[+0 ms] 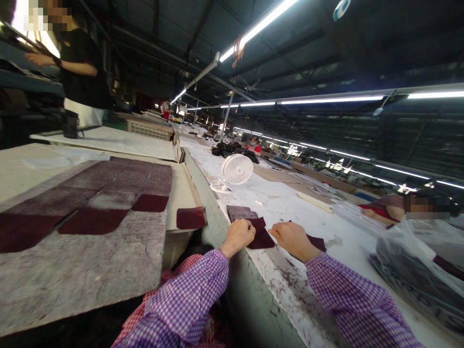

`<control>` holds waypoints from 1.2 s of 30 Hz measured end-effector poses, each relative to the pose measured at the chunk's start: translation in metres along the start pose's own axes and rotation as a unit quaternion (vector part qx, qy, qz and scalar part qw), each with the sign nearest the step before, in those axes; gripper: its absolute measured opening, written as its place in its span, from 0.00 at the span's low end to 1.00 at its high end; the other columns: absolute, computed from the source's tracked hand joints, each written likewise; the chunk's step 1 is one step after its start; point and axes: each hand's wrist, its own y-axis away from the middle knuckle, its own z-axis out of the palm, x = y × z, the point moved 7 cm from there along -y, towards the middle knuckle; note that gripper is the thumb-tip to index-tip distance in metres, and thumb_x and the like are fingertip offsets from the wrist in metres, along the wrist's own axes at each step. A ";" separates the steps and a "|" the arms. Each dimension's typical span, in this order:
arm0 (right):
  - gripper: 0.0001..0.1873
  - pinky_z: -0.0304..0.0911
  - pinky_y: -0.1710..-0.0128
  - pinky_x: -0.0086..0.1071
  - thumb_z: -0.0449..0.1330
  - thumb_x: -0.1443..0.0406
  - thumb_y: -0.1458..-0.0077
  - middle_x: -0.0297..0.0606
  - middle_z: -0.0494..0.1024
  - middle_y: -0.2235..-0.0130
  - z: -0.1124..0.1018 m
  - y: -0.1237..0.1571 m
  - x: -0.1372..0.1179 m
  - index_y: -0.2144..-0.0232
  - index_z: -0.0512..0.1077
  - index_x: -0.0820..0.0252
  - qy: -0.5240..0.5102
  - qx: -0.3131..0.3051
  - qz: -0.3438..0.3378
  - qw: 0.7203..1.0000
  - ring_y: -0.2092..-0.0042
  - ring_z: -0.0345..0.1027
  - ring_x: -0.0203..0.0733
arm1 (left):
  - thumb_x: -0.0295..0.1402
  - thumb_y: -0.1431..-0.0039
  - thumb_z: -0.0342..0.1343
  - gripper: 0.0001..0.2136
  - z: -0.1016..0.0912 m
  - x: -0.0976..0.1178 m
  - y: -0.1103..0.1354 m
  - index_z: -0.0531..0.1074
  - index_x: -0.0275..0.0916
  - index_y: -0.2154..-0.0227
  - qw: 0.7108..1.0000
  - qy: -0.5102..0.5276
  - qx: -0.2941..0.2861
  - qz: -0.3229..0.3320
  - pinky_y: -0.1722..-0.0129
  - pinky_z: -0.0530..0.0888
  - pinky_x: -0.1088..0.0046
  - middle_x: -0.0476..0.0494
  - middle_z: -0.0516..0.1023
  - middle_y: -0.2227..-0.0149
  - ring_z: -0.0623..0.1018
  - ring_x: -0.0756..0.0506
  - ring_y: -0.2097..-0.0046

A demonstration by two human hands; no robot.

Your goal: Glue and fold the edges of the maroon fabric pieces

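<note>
Maroon piece (264, 239) is on the white-papered surface (277, 195), near its left edge, between the two hands. Left hand (239, 233): fingers curled down over the piece's left side; can't tell if that grip pinches it or just presses. Right hand (293, 239): also curled, fingertips just beside the piece; can't tell if its grip has hold of anything.

Orientation: one corner points to the lower right of the view. Long axis unclear (left hand hides part of the outline).

Second maroon piece (317, 243) shows past the right hand, partly covered, its visible corner pointing right and away from that hand. Grey-faced piece (241, 212) lies just beyond the left hand, long axis running roughly left to right. White fan (237, 169) stands further up the same surface.

Left side: grey board (108, 275) carries rows of pieces (119, 181), rows slanting from upper right to lower left, maroon at their near ends. Single maroon rectangle (191, 218) lies beside the board, long axis left to right.
</note>
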 end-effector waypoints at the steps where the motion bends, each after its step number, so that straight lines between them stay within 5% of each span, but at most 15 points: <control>1: 0.20 0.61 0.66 0.34 0.46 0.60 0.38 0.44 0.77 0.69 -0.001 -0.001 -0.002 0.71 0.74 0.61 -0.012 0.028 -0.010 0.999 0.65 0.70 0.44 | 0.27 0.53 0.50 0.09 0.001 -0.001 0.000 0.75 0.36 0.79 1.000 0.022 0.009 -0.005 0.58 0.69 0.70 0.40 0.79 0.71 0.77 0.43 0.63; 6: 0.18 0.62 0.53 0.39 0.46 0.60 0.38 0.46 0.75 0.54 0.019 -0.003 -0.032 0.56 0.72 0.62 -0.108 0.055 -0.144 0.982 0.53 0.68 0.45 | 0.27 0.54 0.49 0.07 -0.021 -0.020 -0.005 0.66 0.37 0.84 0.972 0.193 0.122 -0.057 0.63 0.70 0.72 0.46 0.72 0.79 0.74 0.47 0.70; 13: 0.21 0.56 0.45 0.47 0.49 0.58 0.40 0.51 0.70 0.47 0.031 -0.001 -0.038 0.51 0.69 0.65 -0.175 0.048 -0.143 0.973 0.46 0.63 0.52 | 0.30 0.50 0.39 0.04 -0.134 -0.106 0.007 0.54 0.39 0.78 0.821 0.401 0.372 -0.165 0.72 0.71 0.77 0.53 0.62 0.78 0.67 0.54 0.77; 15: 0.21 0.54 0.44 0.48 0.50 0.57 0.41 0.50 0.70 0.47 0.029 -0.003 -0.036 0.52 0.70 0.64 -0.201 0.041 -0.134 0.969 0.46 0.62 0.52 | 0.31 0.51 0.42 0.04 -0.155 -0.115 0.021 0.55 0.39 0.78 0.783 0.419 0.431 -0.160 0.74 0.69 0.80 0.55 0.59 0.79 0.64 0.55 0.78; 17: 0.21 0.51 0.42 0.48 0.53 0.55 0.43 0.46 0.71 0.48 0.026 -0.007 -0.031 0.54 0.72 0.62 -0.273 0.023 -0.106 0.956 0.45 0.61 0.53 | 0.33 0.52 0.46 0.05 -0.163 -0.107 0.033 0.57 0.39 0.79 0.785 0.404 0.452 -0.124 0.79 0.64 0.81 0.56 0.56 0.81 0.61 0.55 0.79; 20: 0.23 0.48 0.40 0.47 0.56 0.52 0.46 0.45 0.70 0.47 0.022 -0.008 -0.018 0.56 0.73 0.61 -0.399 -0.014 -0.051 0.915 0.43 0.59 0.53 | 0.35 0.48 0.46 0.09 -0.145 -0.067 0.040 0.61 0.38 0.80 0.882 0.297 0.364 -0.043 0.81 0.60 0.80 0.55 0.56 0.83 0.60 0.53 0.79; 24: 0.34 0.67 0.57 0.44 0.35 0.47 0.39 0.53 0.74 0.53 0.022 0.009 0.004 0.50 0.67 0.66 -0.487 -0.073 0.009 0.870 0.55 0.71 0.48 | 0.30 0.46 0.44 0.10 -0.081 -0.001 0.054 0.63 0.38 0.81 0.977 0.103 0.171 0.073 0.68 0.67 0.75 0.50 0.67 0.77 0.69 0.49 0.71; 26: 0.38 0.70 0.68 0.39 0.31 0.45 0.40 0.53 0.77 0.60 0.032 0.027 0.012 0.46 0.62 0.67 -0.567 -0.156 0.058 0.806 0.63 0.74 0.47 | 0.27 0.46 0.44 0.10 -0.042 0.029 0.069 0.65 0.37 0.80 0.984 0.058 0.067 0.156 0.61 0.68 0.73 0.46 0.73 0.72 0.72 0.47 0.64; 29: 0.36 0.67 0.73 0.34 0.39 0.43 0.43 0.47 0.75 0.61 0.044 0.057 0.018 0.44 0.58 0.61 -0.649 -0.228 0.132 0.714 0.66 0.72 0.44 | 0.25 0.46 0.45 0.08 -0.001 0.059 0.098 0.68 0.37 0.75 0.971 0.002 -0.015 0.237 0.57 0.68 0.71 0.44 0.75 0.68 0.72 0.46 0.61; 33: 0.32 0.63 0.75 0.29 0.61 0.51 0.52 0.36 0.72 0.66 0.039 0.073 0.023 0.47 0.61 0.57 -0.607 -0.175 0.127 0.764 0.69 0.66 0.36 | 0.27 0.44 0.46 0.08 0.022 0.076 0.121 0.70 0.36 0.71 0.949 -0.039 -0.076 0.304 0.57 0.68 0.69 0.43 0.75 0.67 0.72 0.45 0.61; 36: 0.34 0.58 0.78 0.27 0.66 0.54 0.57 0.30 0.69 0.72 0.041 0.076 0.026 0.50 0.61 0.60 -0.605 -0.158 0.120 0.771 0.76 0.60 0.31 | 0.32 0.40 0.47 0.10 0.022 0.078 0.113 0.72 0.37 0.70 0.946 -0.032 -0.092 0.309 0.57 0.67 0.69 0.43 0.75 0.67 0.72 0.46 0.62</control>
